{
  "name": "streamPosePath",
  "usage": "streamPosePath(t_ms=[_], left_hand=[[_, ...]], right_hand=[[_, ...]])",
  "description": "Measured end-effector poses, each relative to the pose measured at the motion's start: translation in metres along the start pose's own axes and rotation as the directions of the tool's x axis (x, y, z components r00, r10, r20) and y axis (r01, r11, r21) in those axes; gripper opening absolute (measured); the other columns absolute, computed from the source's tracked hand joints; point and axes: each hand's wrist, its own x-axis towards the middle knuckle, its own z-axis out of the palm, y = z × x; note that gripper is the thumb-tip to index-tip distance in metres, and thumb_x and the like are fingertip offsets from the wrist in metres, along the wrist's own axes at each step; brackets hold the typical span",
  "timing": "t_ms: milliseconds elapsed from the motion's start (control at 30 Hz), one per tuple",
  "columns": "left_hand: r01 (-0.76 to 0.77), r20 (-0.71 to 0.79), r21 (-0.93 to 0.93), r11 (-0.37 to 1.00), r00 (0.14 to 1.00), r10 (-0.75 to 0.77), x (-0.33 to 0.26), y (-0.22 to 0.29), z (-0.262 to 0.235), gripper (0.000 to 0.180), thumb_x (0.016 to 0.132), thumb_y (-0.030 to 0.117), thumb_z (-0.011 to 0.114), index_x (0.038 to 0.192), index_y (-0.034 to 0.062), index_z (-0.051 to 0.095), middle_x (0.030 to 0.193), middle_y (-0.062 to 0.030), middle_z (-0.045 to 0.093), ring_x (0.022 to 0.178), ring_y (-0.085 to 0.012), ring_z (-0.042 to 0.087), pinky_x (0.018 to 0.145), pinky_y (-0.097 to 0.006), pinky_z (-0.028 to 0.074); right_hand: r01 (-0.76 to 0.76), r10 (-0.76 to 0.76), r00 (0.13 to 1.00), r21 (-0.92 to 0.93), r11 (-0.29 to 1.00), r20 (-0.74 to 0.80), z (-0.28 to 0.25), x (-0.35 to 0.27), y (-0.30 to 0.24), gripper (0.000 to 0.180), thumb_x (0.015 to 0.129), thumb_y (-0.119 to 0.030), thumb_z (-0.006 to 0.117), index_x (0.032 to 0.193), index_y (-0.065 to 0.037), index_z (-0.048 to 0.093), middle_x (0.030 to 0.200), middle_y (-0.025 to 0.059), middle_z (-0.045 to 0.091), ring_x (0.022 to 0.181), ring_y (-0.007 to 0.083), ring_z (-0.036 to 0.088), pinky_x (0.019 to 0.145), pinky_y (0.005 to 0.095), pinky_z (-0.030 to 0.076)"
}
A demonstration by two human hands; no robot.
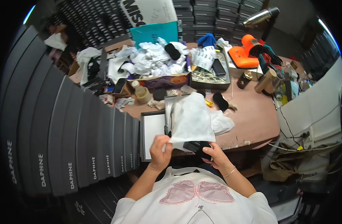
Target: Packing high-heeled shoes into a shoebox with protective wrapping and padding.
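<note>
My left hand (160, 151) pinches the lower left edge of a white cloth bag (193, 115). The bag lies spread over the near edge of the table with its mouth toward me. My right hand (217, 156) is closed around what looks like a black shoe (198, 146) at the bag's mouth; part of it is hidden under the cloth. Under and left of the bag is an open dark shoebox (153, 134) with a white inside. A second white cloth (222, 123) lies crumpled just right of the bag.
Tall stacks of dark shoeboxes (87, 130) rise at my left. Behind the bag stand a carton of crumpled white paper (156, 61), a bottle (141, 92) and a tray of white sticks (210, 79). An orange device (243, 56) sits at the back right, near a black insole-shaped pad (220, 101).
</note>
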Motion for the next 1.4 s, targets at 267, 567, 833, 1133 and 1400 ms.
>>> streamPosePath(t_ms=[267,567,833,1133,1400], left_hand=[[-0.375,0.276,-0.308,0.874,0.844,0.459,0.009,0.009,0.063,0.022,0.069,-0.001,0.068,0.087,0.0011,0.056,0.085,-0.0102,0.056,0.066,-0.0278,0.057,0.056,-0.036,0.048],[-0.225,0.588,-0.504,0.834,0.618,0.522,0.000,0.059,0.162,0.024,0.073,0.010,0.070,0.093,0.0042,0.057,0.093,-0.0109,0.058,0.082,-0.0303,0.059,0.069,-0.038,0.049],[-0.478,0.787,0.423,0.770,0.615,-0.050,-0.010,-0.082,0.239,0.077,0.072,0.014,0.071,0.140,0.0070,0.037,0.134,-0.0220,0.044,0.129,-0.0398,0.038,0.103,-0.054,0.033],[0.672,0.544,-0.122,0.730,0.661,-0.518,0.066,-0.067,0.233,0.022,0.091,0.014,0.057,0.105,-0.0016,0.063,0.096,-0.0104,0.069,0.085,-0.0162,0.064,0.075,-0.028,0.048],[0.678,0.425,-0.710,0.190,0.629,-0.651,0.047,-0.050,0.175,0.027,0.099,0.025,0.051,0.108,0.0018,0.062,0.097,0.0010,0.064,0.084,-0.0043,0.056,0.074,-0.022,0.047]], right_hand=[[0.180,-0.173,0.976,0.047,0.982,-0.129,-0.028,0.027,0.005,0.030,0.085,-0.016,0.065,0.111,-0.007,0.054,0.090,0.0004,0.058,0.072,0.0059,0.053,0.047,0.0204,0.038],[0.480,-0.442,0.786,-0.024,0.877,-0.431,-0.144,0.028,0.015,0.039,0.086,-0.023,0.067,0.116,-0.003,0.053,0.104,0.0071,0.060,0.085,0.0223,0.058,0.067,0.0328,0.044],[0.081,-0.334,0.744,-0.418,0.905,-0.578,-0.344,0.055,-0.001,0.049,0.085,-0.023,0.068,0.124,0.002,0.049,0.122,0.0137,0.056,0.108,0.0259,0.054,0.090,0.0369,0.042],[0.224,-0.446,0.883,-0.699,0.679,-0.149,-0.184,0.008,-0.039,0.053,0.080,-0.013,0.072,0.125,0.004,0.051,0.125,0.0213,0.056,0.116,0.0253,0.056,0.092,0.0366,0.047],[0.143,-0.103,0.981,-0.263,0.954,0.162,-0.149,0.096,-0.069,0.049,0.088,-0.016,0.065,0.131,-0.003,0.044,0.114,0.0079,0.056,0.096,0.0120,0.058,0.079,0.0265,0.050]])
